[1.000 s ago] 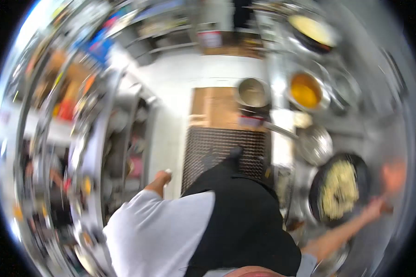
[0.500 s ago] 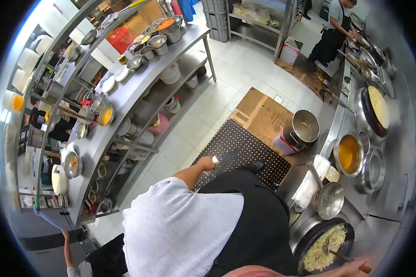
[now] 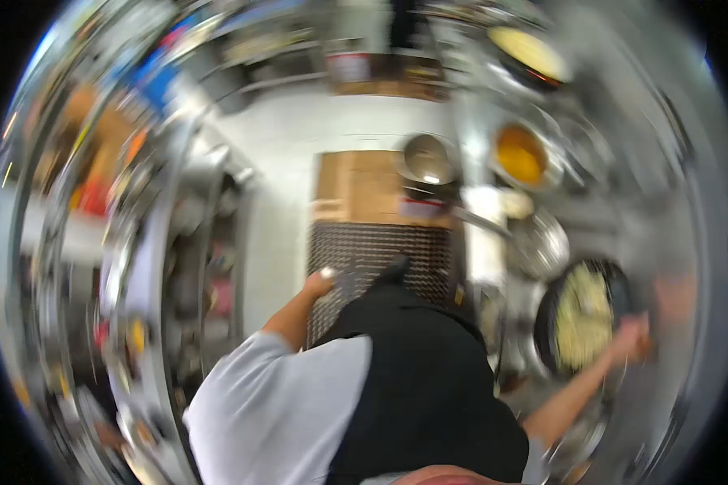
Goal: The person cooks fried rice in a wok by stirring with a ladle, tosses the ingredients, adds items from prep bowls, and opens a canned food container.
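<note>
Left hand (image 3: 319, 284): grip closed on a small white item (image 3: 327, 274). Right hand (image 3: 629, 339), near dark pan (image 3: 547, 323): grip too blurred to tell.

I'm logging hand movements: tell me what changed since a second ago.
The left hand moved forward, from above the white floor to the edge of the dark patterned mat. The right hand came slightly nearer the round black wok. The left hand still holds a small white thing; the wok still sits beside the round metal strainer.
</note>
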`<action>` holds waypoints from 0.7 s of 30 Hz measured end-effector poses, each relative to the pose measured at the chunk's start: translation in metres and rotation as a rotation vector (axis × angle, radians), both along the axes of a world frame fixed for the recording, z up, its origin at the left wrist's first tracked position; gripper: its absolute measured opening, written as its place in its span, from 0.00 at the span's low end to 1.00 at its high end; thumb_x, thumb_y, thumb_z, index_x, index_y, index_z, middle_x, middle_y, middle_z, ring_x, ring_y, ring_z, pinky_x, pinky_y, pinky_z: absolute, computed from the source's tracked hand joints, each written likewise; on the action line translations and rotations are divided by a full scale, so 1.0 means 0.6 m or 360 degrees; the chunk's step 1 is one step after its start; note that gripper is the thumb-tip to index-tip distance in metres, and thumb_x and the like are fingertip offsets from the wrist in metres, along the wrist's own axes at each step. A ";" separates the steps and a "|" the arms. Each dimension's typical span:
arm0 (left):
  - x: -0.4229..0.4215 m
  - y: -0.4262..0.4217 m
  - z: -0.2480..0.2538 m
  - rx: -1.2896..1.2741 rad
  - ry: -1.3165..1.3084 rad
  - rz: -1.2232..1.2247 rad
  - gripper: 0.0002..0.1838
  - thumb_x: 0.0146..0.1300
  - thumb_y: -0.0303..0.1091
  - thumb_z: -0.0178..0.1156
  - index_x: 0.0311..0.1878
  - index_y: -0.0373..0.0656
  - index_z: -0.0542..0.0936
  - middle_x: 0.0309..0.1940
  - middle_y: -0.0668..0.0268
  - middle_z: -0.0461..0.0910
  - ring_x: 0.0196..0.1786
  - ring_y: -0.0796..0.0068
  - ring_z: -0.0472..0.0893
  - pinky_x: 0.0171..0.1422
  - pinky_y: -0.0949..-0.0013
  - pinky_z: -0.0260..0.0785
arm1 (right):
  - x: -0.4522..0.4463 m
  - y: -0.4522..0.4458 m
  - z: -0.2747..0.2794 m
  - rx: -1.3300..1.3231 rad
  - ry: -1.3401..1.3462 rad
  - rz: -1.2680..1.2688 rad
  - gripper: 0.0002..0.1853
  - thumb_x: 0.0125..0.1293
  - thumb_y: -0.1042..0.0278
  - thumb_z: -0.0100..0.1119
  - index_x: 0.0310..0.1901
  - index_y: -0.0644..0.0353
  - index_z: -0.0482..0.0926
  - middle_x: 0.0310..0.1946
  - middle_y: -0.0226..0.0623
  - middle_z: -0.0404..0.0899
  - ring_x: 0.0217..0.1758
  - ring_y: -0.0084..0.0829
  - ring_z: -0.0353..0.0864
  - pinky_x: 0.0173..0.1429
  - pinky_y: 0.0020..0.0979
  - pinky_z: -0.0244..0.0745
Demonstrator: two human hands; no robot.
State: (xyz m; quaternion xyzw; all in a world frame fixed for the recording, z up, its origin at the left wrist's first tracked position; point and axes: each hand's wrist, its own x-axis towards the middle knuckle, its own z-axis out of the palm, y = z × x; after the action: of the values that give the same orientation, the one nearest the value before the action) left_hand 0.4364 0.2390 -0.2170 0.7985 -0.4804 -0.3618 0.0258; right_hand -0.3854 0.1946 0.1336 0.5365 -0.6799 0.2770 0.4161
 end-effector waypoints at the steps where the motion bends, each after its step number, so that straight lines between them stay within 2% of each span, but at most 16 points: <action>1: -0.023 -0.014 0.042 0.0146 -0.0048 -0.0199 0.24 0.56 0.47 0.70 0.49 0.38 0.84 0.47 0.48 0.86 0.50 0.50 0.86 0.54 0.53 0.77 | -0.040 -0.019 -0.018 -0.0221 -0.0598 0.0696 0.11 0.72 0.58 0.64 0.41 0.57 0.83 0.29 0.32 0.80 0.27 0.25 0.76 0.32 0.30 0.75; 2: -0.028 -0.018 0.018 0.0144 0.0081 -0.0078 0.22 0.57 0.45 0.69 0.47 0.37 0.84 0.44 0.50 0.87 0.47 0.54 0.86 0.50 0.54 0.77 | 0.038 -0.013 0.061 -0.0652 -0.1881 0.0683 0.10 0.72 0.62 0.65 0.32 0.56 0.80 0.22 0.30 0.75 0.23 0.23 0.71 0.28 0.28 0.69; 3: -0.039 -0.025 0.000 0.0044 0.0225 0.0066 0.20 0.57 0.42 0.70 0.46 0.36 0.85 0.41 0.53 0.88 0.44 0.60 0.87 0.48 0.56 0.77 | 0.014 0.017 0.090 -0.0917 -0.2617 0.1131 0.15 0.73 0.65 0.63 0.26 0.54 0.76 0.18 0.29 0.72 0.19 0.23 0.69 0.25 0.29 0.66; 4: -0.065 -0.042 0.036 0.0004 0.0263 0.0049 0.16 0.54 0.38 0.72 0.42 0.38 0.86 0.32 0.58 0.86 0.35 0.63 0.86 0.40 0.58 0.77 | 0.125 0.039 0.160 -0.0910 -0.2024 0.0728 0.17 0.73 0.66 0.62 0.24 0.55 0.73 0.17 0.29 0.71 0.19 0.22 0.69 0.24 0.30 0.65; 5: -0.079 -0.052 0.045 -0.0017 0.0659 0.0270 0.16 0.54 0.35 0.70 0.45 0.38 0.84 0.32 0.59 0.85 0.34 0.64 0.85 0.39 0.59 0.76 | 0.163 0.061 0.165 -0.0921 -0.1843 0.0731 0.15 0.72 0.66 0.63 0.26 0.57 0.75 0.16 0.29 0.71 0.18 0.21 0.70 0.24 0.30 0.65; 6: -0.100 -0.069 0.051 -0.0008 0.1055 0.0540 0.17 0.55 0.31 0.69 0.48 0.37 0.83 0.32 0.61 0.84 0.33 0.65 0.84 0.38 0.61 0.75 | 0.130 0.078 0.102 -0.0935 -0.1593 0.0786 0.13 0.72 0.65 0.63 0.28 0.59 0.77 0.16 0.29 0.71 0.19 0.22 0.70 0.23 0.30 0.65; 7: -0.133 -0.092 0.068 0.0039 0.1067 0.0429 0.17 0.55 0.31 0.69 0.48 0.37 0.83 0.32 0.61 0.84 0.33 0.65 0.84 0.38 0.61 0.75 | 0.120 0.072 0.038 -0.0911 -0.1623 0.0685 0.13 0.72 0.64 0.64 0.31 0.60 0.78 0.16 0.29 0.72 0.19 0.23 0.71 0.24 0.29 0.66; 8: -0.169 -0.104 0.099 -0.0013 0.1142 0.0360 0.18 0.56 0.29 0.67 0.51 0.37 0.82 0.32 0.62 0.83 0.34 0.65 0.84 0.37 0.61 0.75 | 0.120 0.084 0.027 -0.0499 -0.1747 0.0579 0.14 0.73 0.64 0.62 0.29 0.58 0.76 0.16 0.28 0.71 0.18 0.22 0.70 0.25 0.29 0.65; 9: -0.206 -0.122 0.134 -0.0070 0.1227 0.0309 0.19 0.57 0.27 0.65 0.54 0.37 0.80 0.32 0.63 0.82 0.34 0.65 0.84 0.36 0.62 0.75 | 0.097 0.081 0.042 -0.0530 -0.1861 0.0993 0.17 0.75 0.64 0.61 0.26 0.56 0.73 0.16 0.28 0.71 0.17 0.22 0.69 0.25 0.29 0.65; 10: -0.241 -0.146 0.167 -0.0049 0.1228 0.0256 0.19 0.57 0.27 0.65 0.54 0.37 0.80 0.32 0.63 0.82 0.34 0.65 0.84 0.36 0.62 0.75 | 0.090 0.109 0.070 -0.0561 -0.1848 0.0945 0.17 0.75 0.64 0.61 0.26 0.56 0.73 0.16 0.28 0.71 0.17 0.22 0.69 0.25 0.29 0.65; 12: -0.323 -0.196 0.247 -0.0010 0.1375 -0.0212 0.17 0.59 0.27 0.64 0.53 0.36 0.80 0.31 0.62 0.81 0.34 0.67 0.84 0.35 0.63 0.76 | 0.090 0.154 0.154 -0.0873 -0.1633 0.0413 0.21 0.77 0.64 0.58 0.22 0.55 0.70 0.15 0.29 0.71 0.17 0.21 0.68 0.25 0.30 0.64; 13: -0.375 -0.211 0.309 0.0034 0.1438 -0.0261 0.17 0.60 0.29 0.64 0.53 0.37 0.79 0.32 0.63 0.81 0.32 0.69 0.82 0.34 0.66 0.75 | 0.105 0.174 0.166 -0.1074 -0.1679 0.0460 0.22 0.77 0.65 0.58 0.21 0.56 0.70 0.14 0.28 0.70 0.18 0.21 0.68 0.25 0.29 0.64; 15: -0.473 -0.243 0.383 0.0225 0.1639 -0.0316 0.17 0.61 0.29 0.64 0.53 0.37 0.79 0.33 0.63 0.81 0.32 0.71 0.82 0.34 0.67 0.75 | 0.077 0.159 0.078 -0.1049 -0.1571 0.0355 0.22 0.77 0.65 0.58 0.21 0.57 0.71 0.14 0.28 0.70 0.18 0.21 0.68 0.25 0.29 0.64; 17: -0.559 -0.273 0.399 0.0424 0.1783 -0.0427 0.16 0.63 0.30 0.63 0.53 0.37 0.79 0.33 0.62 0.83 0.32 0.70 0.83 0.36 0.65 0.77 | 0.067 0.139 0.051 -0.0773 -0.1507 0.0323 0.20 0.76 0.66 0.58 0.23 0.57 0.72 0.15 0.28 0.70 0.18 0.21 0.69 0.25 0.27 0.65; 20: -0.697 -0.278 0.427 0.0449 0.1832 -0.0677 0.16 0.67 0.36 0.63 0.53 0.39 0.78 0.36 0.62 0.83 0.32 0.69 0.83 0.38 0.66 0.77 | 0.114 0.107 0.163 -0.0834 -0.1739 0.0343 0.18 0.75 0.68 0.58 0.23 0.57 0.71 0.17 0.27 0.70 0.19 0.22 0.71 0.26 0.28 0.66; 21: -0.742 -0.289 0.389 0.0505 0.1922 -0.0712 0.19 0.68 0.42 0.64 0.56 0.40 0.78 0.38 0.61 0.83 0.33 0.68 0.83 0.36 0.65 0.77 | 0.121 0.102 0.162 -0.1033 -0.1693 0.0436 0.18 0.74 0.68 0.60 0.23 0.55 0.70 0.17 0.27 0.70 0.19 0.22 0.71 0.26 0.29 0.66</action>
State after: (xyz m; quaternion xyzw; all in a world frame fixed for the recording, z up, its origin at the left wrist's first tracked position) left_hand -0.0087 0.0659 0.0166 0.3305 -0.4767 -0.8088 0.0968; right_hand -0.3128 0.2560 0.2309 0.2545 -0.6002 0.7481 0.1239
